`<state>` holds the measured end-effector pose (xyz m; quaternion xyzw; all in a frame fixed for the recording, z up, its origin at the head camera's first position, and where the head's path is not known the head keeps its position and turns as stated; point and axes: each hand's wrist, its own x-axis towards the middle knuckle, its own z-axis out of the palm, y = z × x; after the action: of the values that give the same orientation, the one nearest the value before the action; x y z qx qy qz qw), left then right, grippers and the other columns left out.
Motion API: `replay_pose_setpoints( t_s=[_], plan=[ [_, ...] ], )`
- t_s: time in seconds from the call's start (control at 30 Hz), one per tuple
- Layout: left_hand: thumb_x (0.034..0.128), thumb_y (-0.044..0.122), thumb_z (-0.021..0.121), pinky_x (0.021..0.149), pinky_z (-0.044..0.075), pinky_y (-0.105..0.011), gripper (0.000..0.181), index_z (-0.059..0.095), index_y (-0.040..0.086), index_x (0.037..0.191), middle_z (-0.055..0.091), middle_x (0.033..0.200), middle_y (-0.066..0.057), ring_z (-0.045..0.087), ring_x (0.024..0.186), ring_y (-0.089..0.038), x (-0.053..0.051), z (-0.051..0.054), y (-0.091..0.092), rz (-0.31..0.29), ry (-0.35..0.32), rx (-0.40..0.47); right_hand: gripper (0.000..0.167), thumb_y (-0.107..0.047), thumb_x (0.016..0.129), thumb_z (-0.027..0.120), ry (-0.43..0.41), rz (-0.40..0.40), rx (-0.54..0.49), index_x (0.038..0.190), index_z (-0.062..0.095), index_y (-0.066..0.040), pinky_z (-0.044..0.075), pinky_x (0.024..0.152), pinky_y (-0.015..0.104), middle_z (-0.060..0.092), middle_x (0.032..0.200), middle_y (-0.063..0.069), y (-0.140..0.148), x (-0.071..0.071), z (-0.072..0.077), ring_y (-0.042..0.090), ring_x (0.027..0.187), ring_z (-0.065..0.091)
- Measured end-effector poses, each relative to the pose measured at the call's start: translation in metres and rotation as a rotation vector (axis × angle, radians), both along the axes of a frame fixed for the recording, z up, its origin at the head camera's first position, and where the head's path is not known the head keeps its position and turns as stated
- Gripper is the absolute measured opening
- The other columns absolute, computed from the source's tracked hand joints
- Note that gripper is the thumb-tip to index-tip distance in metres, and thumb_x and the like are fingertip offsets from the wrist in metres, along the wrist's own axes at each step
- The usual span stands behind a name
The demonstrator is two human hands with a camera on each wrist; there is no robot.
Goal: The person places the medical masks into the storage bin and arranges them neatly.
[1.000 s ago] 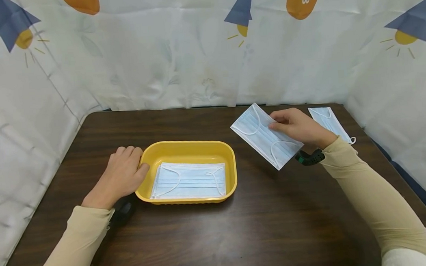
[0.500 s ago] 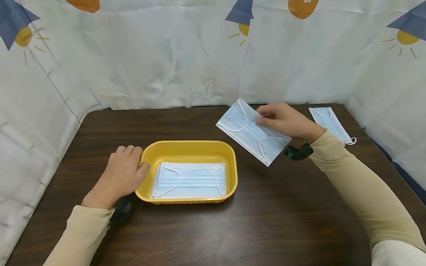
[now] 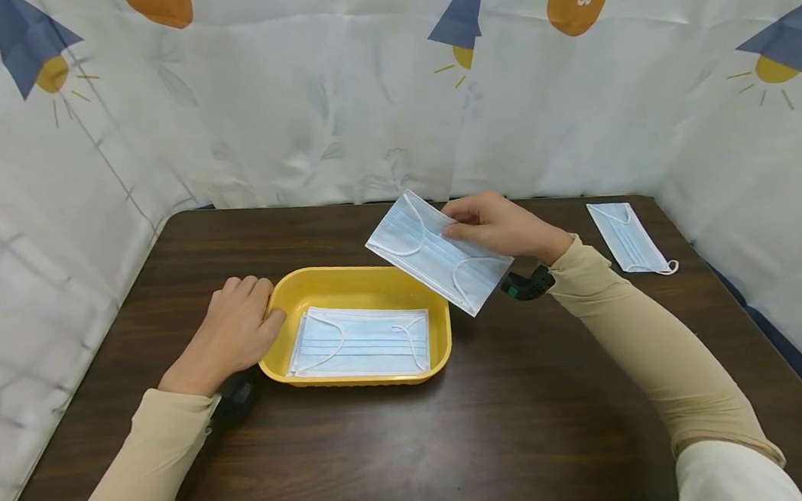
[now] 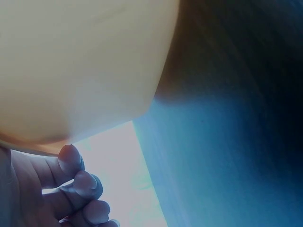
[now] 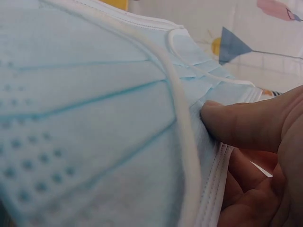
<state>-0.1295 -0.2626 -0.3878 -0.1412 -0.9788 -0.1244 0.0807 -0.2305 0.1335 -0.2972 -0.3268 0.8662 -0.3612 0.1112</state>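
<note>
A light blue face mask [image 3: 435,252] with white ear loops hangs tilted from my right hand [image 3: 503,225], pinched along one edge between thumb and fingers. Its lower left part overlaps the right rim of a yellow tray [image 3: 348,280] in the head view. Inside that tray lies a small stack of face masks [image 3: 361,341]. My left hand [image 3: 233,326] grips the tray's left rim; in the left wrist view its curled fingers [image 4: 85,184] show at the rim, against the tray's outer wall [image 4: 85,71].
Another face mask [image 3: 628,238] lies flat near the back right corner of the dark wooden table [image 3: 400,457]. White patterned cloth [image 3: 337,109] stands around the table's back and sides.
My right hand has carried the face mask left, from right of the tray to its right rim. The left hand and the tray have stayed in place.
</note>
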Motion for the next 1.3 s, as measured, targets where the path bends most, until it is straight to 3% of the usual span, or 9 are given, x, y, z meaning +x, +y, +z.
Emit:
replay_pose_setpoints(
  t_s=[0.8, 1.03, 1.3],
  plan=[
    [0.0931, 0.019, 0.047, 0.070, 0.032, -0.037, 0.019, 0.056, 0.002, 0.089, 0.051, 0.079, -0.009, 0.044, 0.082, -0.030, 0.001, -0.002, 0.002, -0.001, 0.029, -0.003, 0.011, -0.014, 0.101, 0.064, 0.048, 0.234, 0.022, 0.107, 0.073, -0.014, 0.049, 0.078, 0.028, 0.071, 0.094, -0.001, -0.068, 0.008, -0.011, 0.013, 0.079, 0.060],
    [0.0925, 0.017, 0.047, 0.069, 0.032, -0.037, 0.017, 0.054, 0.003, 0.086, 0.050, 0.078, -0.009, 0.044, 0.081, -0.031, 0.000, -0.001, 0.003, -0.002, 0.038, -0.001, 0.012, -0.014, 0.102, 0.062, 0.080, 0.306, 0.072, 0.107, 0.073, -0.015, 0.043, 0.072, 0.026, 0.065, 0.087, -0.002, -0.084, 0.012, -0.018, 0.011, 0.071, 0.050],
    [0.0924, 0.017, 0.047, 0.068, 0.033, -0.038, 0.017, 0.054, 0.003, 0.087, 0.052, 0.078, -0.010, 0.044, 0.080, -0.031, 0.001, -0.002, 0.002, -0.005, 0.058, 0.001, 0.010, -0.015, 0.103, 0.060, 0.052, 0.409, 0.152, 0.101, 0.070, -0.015, 0.041, 0.072, 0.024, 0.062, 0.086, -0.003, -0.102, 0.018, -0.027, 0.009, 0.071, 0.048]
  ],
)
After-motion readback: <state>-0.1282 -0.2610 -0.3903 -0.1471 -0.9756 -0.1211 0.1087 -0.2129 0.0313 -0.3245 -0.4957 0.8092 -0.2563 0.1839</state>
